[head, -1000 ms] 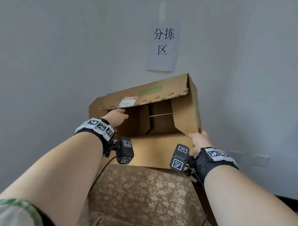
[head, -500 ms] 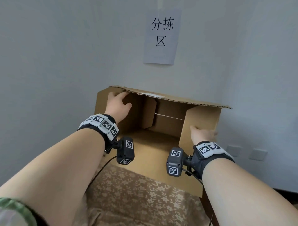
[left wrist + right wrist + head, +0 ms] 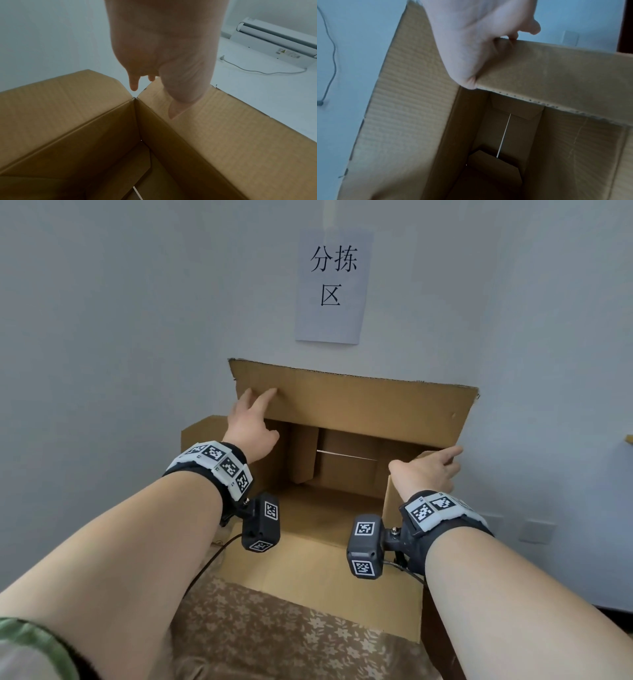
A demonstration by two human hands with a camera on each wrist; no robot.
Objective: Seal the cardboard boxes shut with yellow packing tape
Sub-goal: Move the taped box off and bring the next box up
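Observation:
A brown cardboard box [image 3: 342, 470] lies on its side with its open mouth facing me. Its long top flap [image 3: 359, 405] stands raised against the wall. My left hand [image 3: 251, 419] lies with straight fingers against that flap's left end; in the left wrist view the thumb [image 3: 180, 97] presses on the top flap [image 3: 231, 135]. My right hand [image 3: 426, 472] grips the right side flap [image 3: 390, 494] by its upper edge. The right wrist view shows the right hand [image 3: 471, 33] with thumb inside and fingers curled over the side flap [image 3: 556, 67]. No tape shows in any view.
The box's bottom flap [image 3: 308, 570] lies flat on a floral cloth [image 3: 274, 628]. The left side flap [image 3: 202, 429] folds outward. A paper sign [image 3: 332, 285] hangs on the wall behind, wall sockets [image 3: 536, 530] sit at the right. An air conditioner [image 3: 274, 40] with a cable is mounted high.
The box has come down from a tilted hold onto the cloth. Its top flap has swung upward. My left hand rose from the left wall to that flap; my right shifted onto the side flap.

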